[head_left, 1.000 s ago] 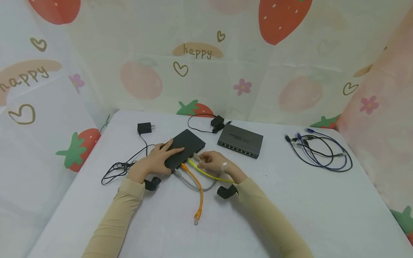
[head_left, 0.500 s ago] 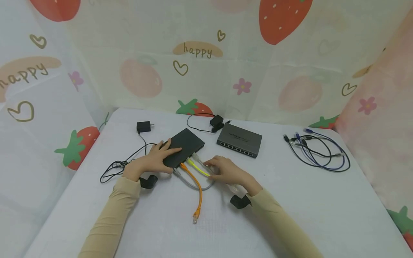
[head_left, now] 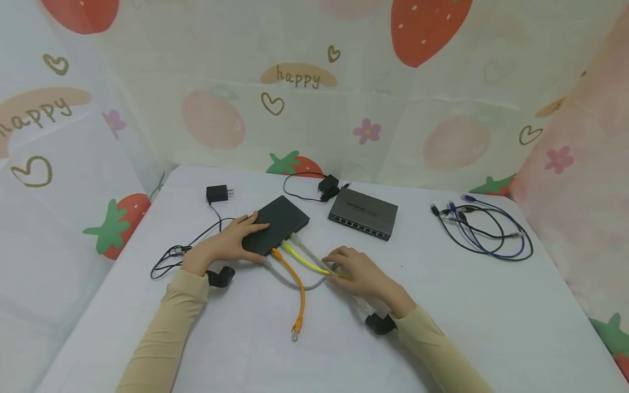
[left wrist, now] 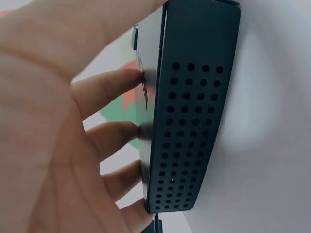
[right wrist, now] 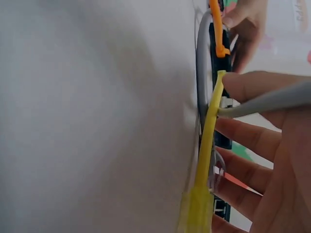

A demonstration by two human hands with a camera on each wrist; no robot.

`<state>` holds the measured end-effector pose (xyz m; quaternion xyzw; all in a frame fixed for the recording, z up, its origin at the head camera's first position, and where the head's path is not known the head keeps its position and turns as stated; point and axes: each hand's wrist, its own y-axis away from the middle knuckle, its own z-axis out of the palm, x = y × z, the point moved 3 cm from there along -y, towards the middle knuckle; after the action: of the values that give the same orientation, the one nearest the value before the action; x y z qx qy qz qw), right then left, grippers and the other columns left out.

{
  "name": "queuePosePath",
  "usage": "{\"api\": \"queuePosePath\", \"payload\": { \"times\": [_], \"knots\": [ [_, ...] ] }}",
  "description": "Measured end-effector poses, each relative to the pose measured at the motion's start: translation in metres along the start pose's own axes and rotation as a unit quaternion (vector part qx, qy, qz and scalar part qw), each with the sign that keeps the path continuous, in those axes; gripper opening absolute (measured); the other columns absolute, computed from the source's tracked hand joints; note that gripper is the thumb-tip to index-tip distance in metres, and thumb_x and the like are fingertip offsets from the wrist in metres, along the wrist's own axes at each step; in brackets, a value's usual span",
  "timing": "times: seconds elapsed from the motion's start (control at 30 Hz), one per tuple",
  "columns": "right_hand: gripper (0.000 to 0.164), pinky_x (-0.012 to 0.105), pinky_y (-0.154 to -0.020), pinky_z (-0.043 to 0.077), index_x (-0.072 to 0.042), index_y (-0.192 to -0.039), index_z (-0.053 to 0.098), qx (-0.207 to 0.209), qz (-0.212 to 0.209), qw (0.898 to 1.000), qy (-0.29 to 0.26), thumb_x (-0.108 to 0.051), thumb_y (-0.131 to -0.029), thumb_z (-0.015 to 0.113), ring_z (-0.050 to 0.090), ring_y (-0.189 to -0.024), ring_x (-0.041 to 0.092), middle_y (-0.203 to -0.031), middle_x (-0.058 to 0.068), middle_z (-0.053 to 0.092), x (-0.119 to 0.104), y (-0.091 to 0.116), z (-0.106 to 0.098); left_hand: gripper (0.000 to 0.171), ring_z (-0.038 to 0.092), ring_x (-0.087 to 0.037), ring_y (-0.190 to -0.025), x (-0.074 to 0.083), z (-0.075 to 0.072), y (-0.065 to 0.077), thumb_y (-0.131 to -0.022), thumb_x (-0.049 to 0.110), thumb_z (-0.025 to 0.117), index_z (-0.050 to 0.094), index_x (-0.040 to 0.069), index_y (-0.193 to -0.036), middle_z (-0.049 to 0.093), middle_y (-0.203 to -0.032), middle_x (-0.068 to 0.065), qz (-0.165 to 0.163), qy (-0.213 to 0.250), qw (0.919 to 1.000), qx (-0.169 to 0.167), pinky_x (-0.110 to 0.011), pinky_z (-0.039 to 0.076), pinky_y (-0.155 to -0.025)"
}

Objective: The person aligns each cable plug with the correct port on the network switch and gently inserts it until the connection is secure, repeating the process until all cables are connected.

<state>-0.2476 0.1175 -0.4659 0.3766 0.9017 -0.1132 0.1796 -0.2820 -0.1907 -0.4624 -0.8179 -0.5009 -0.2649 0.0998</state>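
My left hand [head_left: 226,243] rests on a black network switch [head_left: 282,218], fingers spread on its top; the left wrist view shows the perforated side of the switch [left wrist: 189,121] and fingertips touching its top face. Orange [head_left: 297,284], yellow [head_left: 304,263] and grey [head_left: 295,284] network cables run from its port side. My right hand [head_left: 361,273] hovers over the yellow and grey cables, fingers loosely bent and apart. In the right wrist view, the thumb is beside the yellow cable [right wrist: 209,141], and a grey cable [right wrist: 272,99] crosses in front of the palm. A clear plug [head_left: 365,305] shows below that hand.
A NETGEAR switch [head_left: 363,213] lies at the back, beside a black power adapter [head_left: 328,185]. Another adapter [head_left: 217,193] with a coiled cord [head_left: 172,256] sits at left. Several blue and black cables [head_left: 486,229] lie coiled at right.
My right hand has left the plug at the switch's port side and moved right and toward me, uncovering the grey cable there. My left hand has stayed on the switch, shifting slightly left.
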Motion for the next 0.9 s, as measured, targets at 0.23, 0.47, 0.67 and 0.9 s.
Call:
{"api": "queuePosePath", "payload": {
  "times": [0.23,0.47,0.67,0.9],
  "knots": [
    [0.047,0.044,-0.093,0.042,-0.020,-0.132,0.051,-0.009,-0.032,0.999,0.007,-0.035,-0.089,0.059,0.047,-0.121,0.020,-0.132,0.002,0.050,-0.010,0.019,0.008,0.084,0.007,-0.046,-0.138,-0.011,-0.009,0.004,-0.072,0.046,0.075,0.042,0.011,-0.140,0.014,-0.151,-0.024,0.006,0.001,0.9999,0.013,-0.062,0.017,-0.107],
    [0.045,0.043,-0.099,0.038,-0.019,-0.134,0.049,-0.012,-0.091,0.996,-0.012,-0.032,-0.091,0.057,0.043,-0.126,0.020,-0.137,0.006,0.047,-0.027,0.026,0.015,0.079,0.007,-0.044,-0.139,-0.026,-0.017,0.009,-0.074,0.044,0.074,0.045,0.007,-0.137,0.017,-0.150,-0.027,0.010,0.012,0.9993,0.035,-0.059,0.014,-0.108],
    [0.045,0.038,-0.100,0.039,-0.015,-0.134,0.049,-0.021,-0.112,0.993,-0.008,-0.028,-0.092,0.057,0.043,-0.125,0.018,-0.137,0.004,0.047,-0.045,0.018,0.022,0.075,0.006,-0.041,-0.140,-0.041,-0.023,0.016,-0.079,0.042,0.069,0.043,0.006,-0.138,0.015,-0.151,-0.025,0.011,0.008,0.9990,0.042,-0.059,0.015,-0.108],
    [0.043,0.033,-0.104,0.036,-0.014,-0.136,0.047,-0.028,-0.106,0.994,0.014,-0.012,-0.093,0.052,0.042,-0.127,0.017,-0.139,0.002,0.047,-0.060,0.000,0.028,0.069,0.004,-0.040,-0.140,-0.056,-0.032,0.019,-0.087,0.043,0.060,0.037,0.009,-0.142,0.011,-0.153,-0.021,0.007,-0.013,0.9994,0.030,-0.060,0.014,-0.108]
  ]
}}
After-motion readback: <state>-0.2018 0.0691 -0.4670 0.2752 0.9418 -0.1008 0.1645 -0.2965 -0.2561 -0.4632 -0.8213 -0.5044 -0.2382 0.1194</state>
